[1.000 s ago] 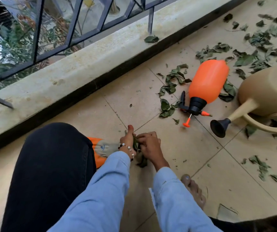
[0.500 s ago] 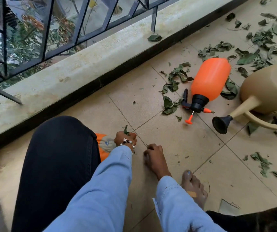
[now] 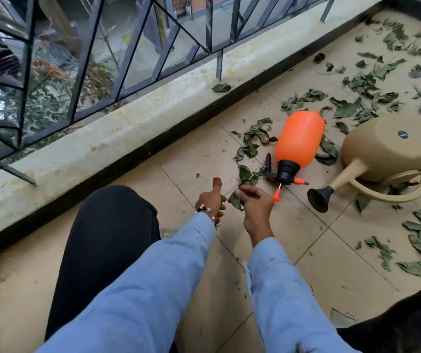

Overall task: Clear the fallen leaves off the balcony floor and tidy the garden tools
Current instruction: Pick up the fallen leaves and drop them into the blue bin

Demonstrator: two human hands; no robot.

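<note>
Two hands meet low over the tan tiled balcony floor (image 3: 319,263), close together but not touching. The left hand (image 3: 210,201), a beaded bracelet (image 3: 205,211) on its wrist, is clenched into a fist with the thumb sticking up; whether it holds anything inside, I cannot tell. The right hand (image 3: 256,203) curls its fingers around a dark green leaf (image 3: 235,200), which hangs between the two hands. Just beyond them, the orange plastic pressure sprayer with a black pump head (image 3: 298,141) lies on its side, nozzle towards the person. Right beside it, away from the ledge, the beige plastic watering can with a black rose (image 3: 382,149) also lies tipped over, spout pointing back at the hands. Scattered green fallen leaves (image 3: 357,85) litter the floor around both tools and out to the far corner, with more along the right edge. One lone leaf (image 3: 221,87) sits on the pale concrete ledge (image 3: 128,131) below the dark metal railing (image 3: 87,54).
</note>
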